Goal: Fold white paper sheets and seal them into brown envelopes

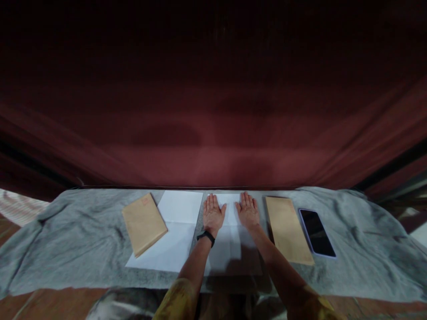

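Observation:
My left hand and my right hand lie flat, palms down, side by side on a white sheet of paper in the middle of the table. Fingers of both hands are spread and nothing is held. A black band circles my left wrist. A second white sheet lies to the left, with a brown envelope resting partly on it. Another brown envelope lies just right of my right hand.
A grey cloth covers the table. A dark-screened phone lies right of the right envelope. A dark red curtain hangs behind the table. Wooden floor shows at the left and right edges.

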### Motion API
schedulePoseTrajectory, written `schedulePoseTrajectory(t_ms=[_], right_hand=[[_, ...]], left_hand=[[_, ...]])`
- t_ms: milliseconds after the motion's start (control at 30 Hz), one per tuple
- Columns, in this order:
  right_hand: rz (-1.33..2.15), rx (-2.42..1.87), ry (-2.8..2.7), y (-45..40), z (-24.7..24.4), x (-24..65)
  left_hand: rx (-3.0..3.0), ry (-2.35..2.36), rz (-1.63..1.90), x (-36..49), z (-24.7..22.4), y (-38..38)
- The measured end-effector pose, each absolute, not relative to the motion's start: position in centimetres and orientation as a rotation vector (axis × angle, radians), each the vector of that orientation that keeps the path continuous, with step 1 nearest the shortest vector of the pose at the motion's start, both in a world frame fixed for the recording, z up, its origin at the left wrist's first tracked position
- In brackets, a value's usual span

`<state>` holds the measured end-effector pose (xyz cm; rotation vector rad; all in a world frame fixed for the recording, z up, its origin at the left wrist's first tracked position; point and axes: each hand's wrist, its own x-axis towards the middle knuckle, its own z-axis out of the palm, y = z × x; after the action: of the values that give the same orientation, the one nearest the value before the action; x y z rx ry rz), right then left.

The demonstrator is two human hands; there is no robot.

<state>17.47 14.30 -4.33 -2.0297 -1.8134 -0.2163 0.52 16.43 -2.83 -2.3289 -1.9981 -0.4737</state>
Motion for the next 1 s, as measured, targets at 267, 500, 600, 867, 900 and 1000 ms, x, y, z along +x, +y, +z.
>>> schedulePoseTrajectory(t_ms=[267, 500, 600, 867, 900, 1000], right_hand=[[-0.240, -2.057, -1.717, 14.3, -3.9, 16.9], [0.049, -1.810, -2.098, 14.8, -2.8, 12.1], [0.033, -1.863, -2.075, 14.8, -3.0, 12.3], [-0.138, -1.993, -1.928, 13.9, -3.9, 17.2], [-0.155, -1.997, -1.920, 13.7, -4.0, 17.6], [-0.184, -2.011, -1.911, 13.5, -4.0, 18.1]], left_hand=[[-2.324, -2.040, -0.355, 0.9, -1.8, 16.1], [-2.375, -2.031, -0.294, 0.6, -1.6, 16.2], [-2.365, -2.033, -0.323, 0.5, -2.0, 16.3], [-2.315, -2.033, -0.451, 0.8, -2.5, 16.2], [-2.307, -2.041, -0.464, 0.8, -2.5, 16.2], [-2.292, -2.060, -0.496, 0.7, -2.4, 16.2]])
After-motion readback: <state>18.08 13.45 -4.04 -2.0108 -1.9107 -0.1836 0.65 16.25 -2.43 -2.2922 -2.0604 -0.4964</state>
